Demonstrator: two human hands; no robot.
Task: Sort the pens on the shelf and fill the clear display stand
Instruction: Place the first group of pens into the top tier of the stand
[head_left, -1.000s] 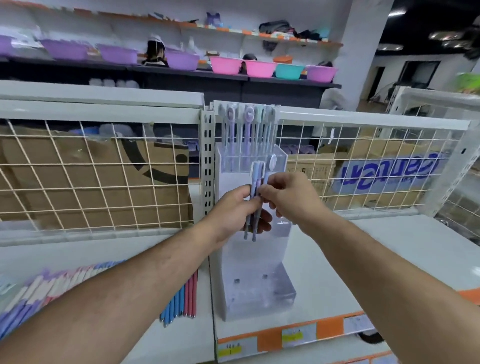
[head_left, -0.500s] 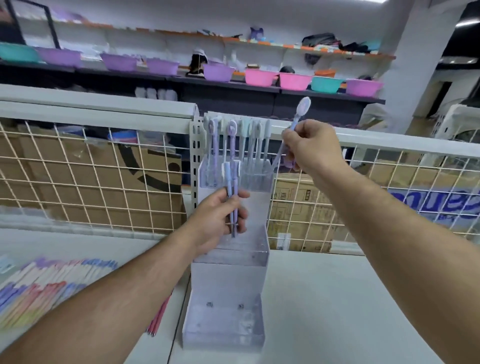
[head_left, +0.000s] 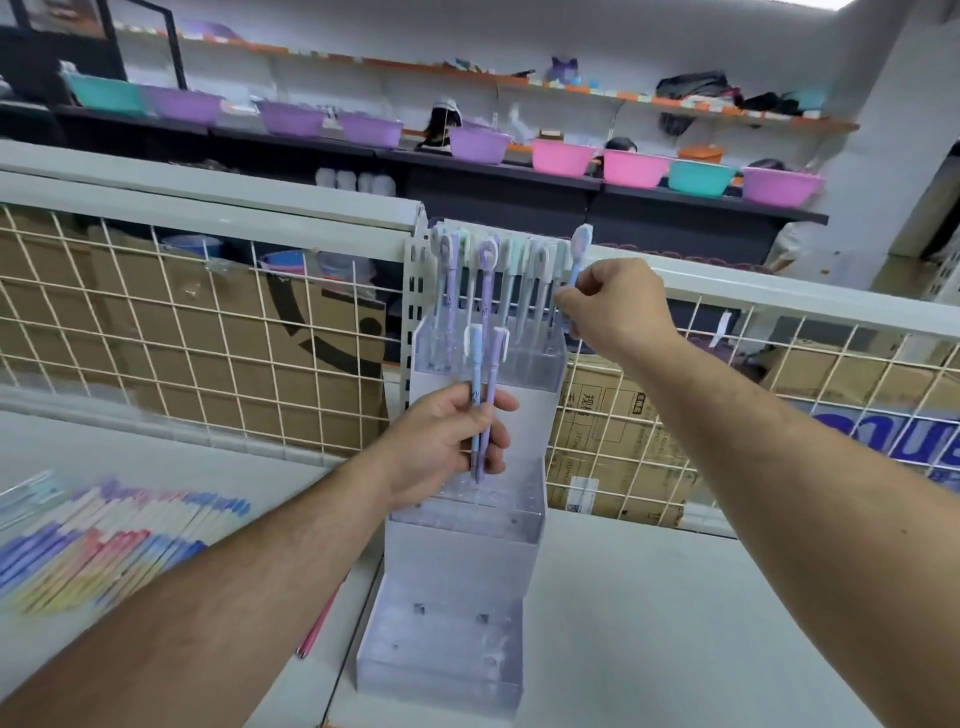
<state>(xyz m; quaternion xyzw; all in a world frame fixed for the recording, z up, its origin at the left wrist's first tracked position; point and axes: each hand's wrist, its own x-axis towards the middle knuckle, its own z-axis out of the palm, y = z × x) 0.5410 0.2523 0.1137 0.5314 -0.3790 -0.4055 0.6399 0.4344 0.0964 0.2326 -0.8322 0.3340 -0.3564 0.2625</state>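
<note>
Right grip: your right hand (head_left: 615, 306) has thumb and curled fingers pinched together on the barrel of a pale blue pen with a rounded cap (head_left: 578, 257).
Right pen axis: close to upright, cap end up and leaning a little to your right. The lower barrel is hidden behind your fingers.
Right pen place: at the right end of the top tier, just beside the standing row. Cannot tell whether its tip is in the tier.
Left grip: your left hand (head_left: 441, 441) is wrapped around a pair of slim pens, one pale blue and one lilac (head_left: 483, 384), fingers curled over the barrels.
Left pens axis: near vertical, side by side and touching. White clip caps point up and the tips point down, showing just below your fingers.
Left pens place: held in front of the stand, between its top and middle tiers.
Stand: a clear stepped plastic display stand (head_left: 457, 561) sits upright on the white shelf board (head_left: 675, 623), against the wire mesh back panel (head_left: 156, 338).
Top tier: a row of lilac, mint and white pens (head_left: 488, 291) stands cap up.
Shelf, left: a blurred spread of flat-lying multicoloured pens (head_left: 104, 540), long axes running towards the mesh.
Near the stand base: pink pens (head_left: 317, 629) partly behind your left forearm.
Behind the mesh: brown cardboard boxes (head_left: 613, 441).
Far wall: purple, pink and teal plastic basins (head_left: 563, 156) in a line on a dark shelf.
</note>
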